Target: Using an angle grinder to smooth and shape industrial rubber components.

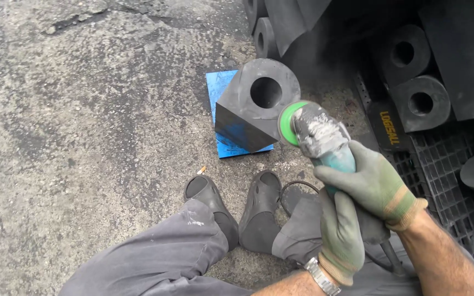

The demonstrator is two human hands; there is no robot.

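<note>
Both gloved hands grip one angle grinder [325,145]: the right hand [377,186] wraps its teal body from above, and the left hand [338,233] closes around the grip just below. The tool's long axis runs from the hands up and left, its green disc [287,121] touching the black block [256,104] with a round hole, which stands on a blue sheet [220,87] ahead of the person's shoes [234,205]. Both forearms reach in from the lower right.

angle grinder [319,134]: dusty grey-teal body, green disc guard, disc edge against block's right side | black block [256,104]: round bore, one flat face, tilted on blue sheet [220,87]'s middle
</note>
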